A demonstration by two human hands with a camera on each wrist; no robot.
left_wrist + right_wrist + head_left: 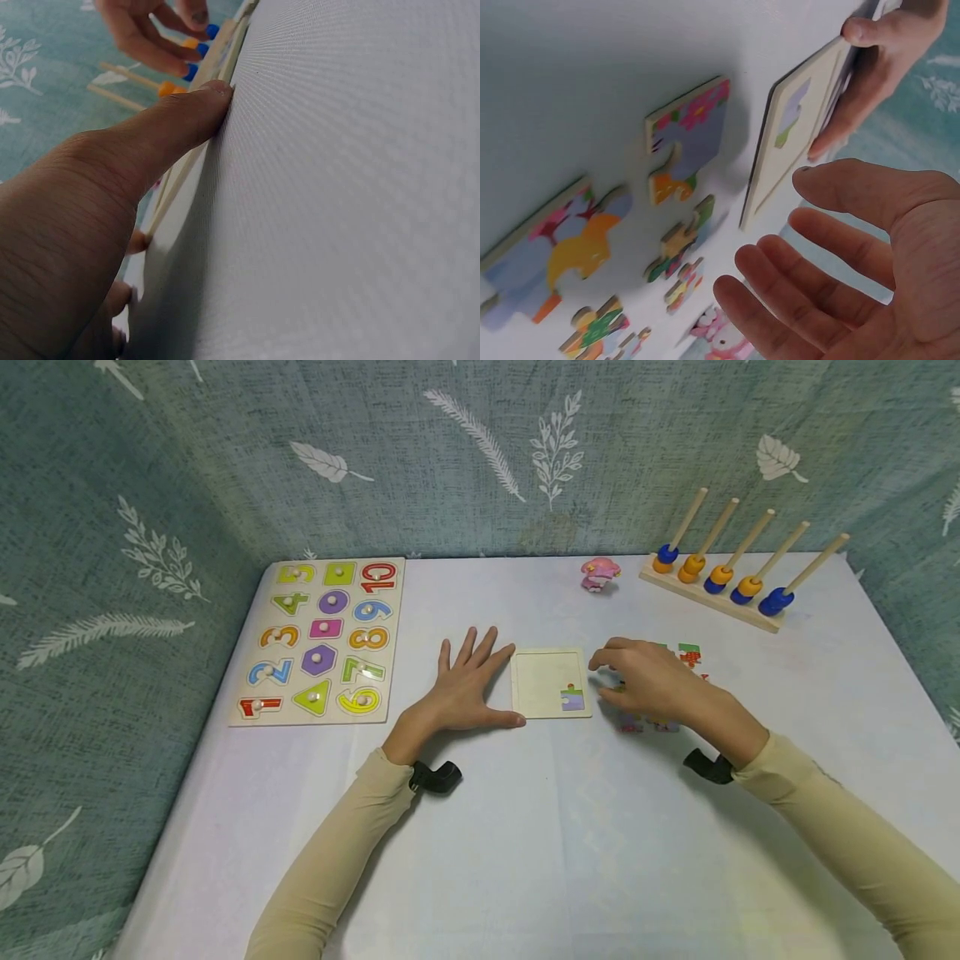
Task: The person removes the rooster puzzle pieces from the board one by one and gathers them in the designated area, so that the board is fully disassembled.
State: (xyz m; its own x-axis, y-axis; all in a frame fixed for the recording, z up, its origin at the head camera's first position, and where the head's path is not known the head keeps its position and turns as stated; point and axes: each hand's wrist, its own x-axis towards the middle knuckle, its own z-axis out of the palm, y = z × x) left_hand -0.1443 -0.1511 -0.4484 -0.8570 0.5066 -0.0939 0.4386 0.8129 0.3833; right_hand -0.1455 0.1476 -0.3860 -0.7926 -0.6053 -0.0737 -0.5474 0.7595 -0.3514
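A square wooden puzzle tray [536,681] lies on the table, with one puzzle piece [572,698] in its lower right corner. My left hand [471,687] spreads its fingers at the tray's left side, thumb and a fingertip touching the edge. To the right of the tray, my right hand [648,677] hovers with loosely bent fingers over several loose jigsaw pieces [694,127], partly hiding them in the head view. In the right wrist view nothing lies between the thumb and fingers of that hand.
At the left lies a number-and-shape peg board [350,644]. A small pink figurine [600,574] stands at the back, left of a wooden bead stacker [712,593] with upright rods. Patterned green cloth [420,460] hangs behind the white table [510,860].
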